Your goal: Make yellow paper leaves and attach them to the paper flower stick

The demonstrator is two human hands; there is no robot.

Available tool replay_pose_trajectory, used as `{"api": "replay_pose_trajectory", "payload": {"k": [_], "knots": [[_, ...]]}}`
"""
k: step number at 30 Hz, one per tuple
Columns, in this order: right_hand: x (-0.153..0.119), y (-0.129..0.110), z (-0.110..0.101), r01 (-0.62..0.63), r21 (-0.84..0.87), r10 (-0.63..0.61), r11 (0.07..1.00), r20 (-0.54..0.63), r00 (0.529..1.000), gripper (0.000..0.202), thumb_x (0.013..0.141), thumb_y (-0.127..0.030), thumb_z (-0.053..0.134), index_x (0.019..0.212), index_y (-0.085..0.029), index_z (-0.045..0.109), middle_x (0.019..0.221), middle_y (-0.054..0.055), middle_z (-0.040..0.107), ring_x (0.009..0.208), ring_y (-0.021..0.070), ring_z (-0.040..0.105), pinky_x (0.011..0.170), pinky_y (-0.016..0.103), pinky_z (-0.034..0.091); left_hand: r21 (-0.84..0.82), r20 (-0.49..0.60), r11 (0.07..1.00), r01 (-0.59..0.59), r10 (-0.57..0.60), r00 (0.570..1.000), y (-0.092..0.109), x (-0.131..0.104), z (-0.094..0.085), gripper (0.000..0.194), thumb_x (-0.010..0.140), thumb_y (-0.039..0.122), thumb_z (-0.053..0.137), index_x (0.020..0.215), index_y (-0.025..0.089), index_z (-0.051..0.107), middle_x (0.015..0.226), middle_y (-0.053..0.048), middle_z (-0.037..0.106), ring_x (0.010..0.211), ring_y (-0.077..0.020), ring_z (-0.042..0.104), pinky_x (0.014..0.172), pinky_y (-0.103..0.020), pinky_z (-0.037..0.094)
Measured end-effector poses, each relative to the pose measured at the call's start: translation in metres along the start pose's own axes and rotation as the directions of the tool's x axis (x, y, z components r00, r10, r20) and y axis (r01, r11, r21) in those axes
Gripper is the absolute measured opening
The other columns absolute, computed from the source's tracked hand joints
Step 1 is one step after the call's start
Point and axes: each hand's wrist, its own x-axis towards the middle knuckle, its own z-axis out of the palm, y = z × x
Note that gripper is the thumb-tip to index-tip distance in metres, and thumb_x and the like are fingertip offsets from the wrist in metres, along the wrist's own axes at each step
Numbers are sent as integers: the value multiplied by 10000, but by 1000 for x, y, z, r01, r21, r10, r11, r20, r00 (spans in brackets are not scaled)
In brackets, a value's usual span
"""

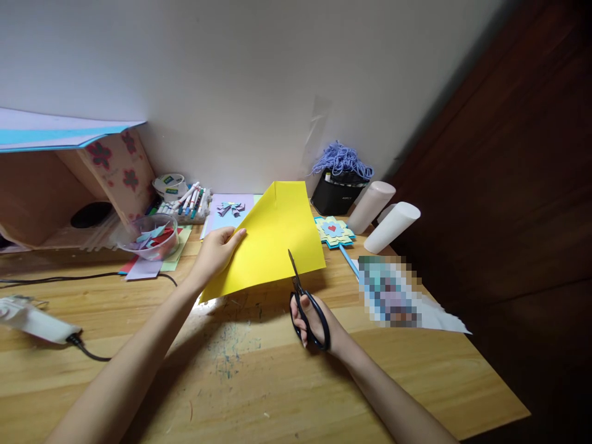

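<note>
A large sheet of yellow paper point(272, 237) is held tilted above the wooden table. My left hand point(222, 251) pinches its left edge, thumb on top and the other fingers hidden behind it. In my right hand point(317, 317) is a pair of scissors point(326, 324) with black handles, my fingers through the loops. The dark blades point up and away from me and overlap the sheet's lower edge, right of its middle. Whether the blades are cutting into the paper cannot be made out. A short slit or crease shows at the sheet's far edge.
A clear bowl point(155, 240) of paper scraps and several markers point(192, 200) stand at the back left. A glue gun point(37, 320) with a cord lies at left. Behind the sheet are a paper flower point(335, 232), a black holder point(337, 194) with blue yarn, and white rolls point(393, 227).
</note>
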Motion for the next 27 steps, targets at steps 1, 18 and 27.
{"api": "replay_pose_trajectory", "payload": {"k": [1, 18, 27], "knots": [[0, 0, 0, -12, 6, 12, 1000, -9, 1000, 678, 472, -830, 493, 667, -184, 434, 429, -94, 360, 326, 45, 367, 318, 171, 321, -2, 0, 1000, -3, 3, 1000, 0, 0, 0, 372, 791, 454, 432, 552, 186, 335, 546, 47, 301, 509, -93, 296, 476, -230, 207], [5, 10, 1, 64, 60, -65, 996, 9, 998, 737, 492, -886, 361, 695, -180, 432, 413, -97, 364, 316, 54, 379, 340, 199, 378, -26, 67, 998, -53, 55, 996, -5, 0, 10, 389, 791, 487, 428, 554, 188, 351, 537, 48, 321, 511, -101, 315, 478, -225, 222], [1, 5, 5, 19, 29, -16, 999, -113, 993, 637, 530, -800, 503, 676, -182, 443, 417, -93, 368, 313, 50, 378, 308, 172, 323, -55, 79, 998, -21, 26, 997, -3, -1, 10, 377, 789, 477, 435, 561, 183, 373, 544, 45, 333, 512, -98, 313, 471, -226, 221]]}}
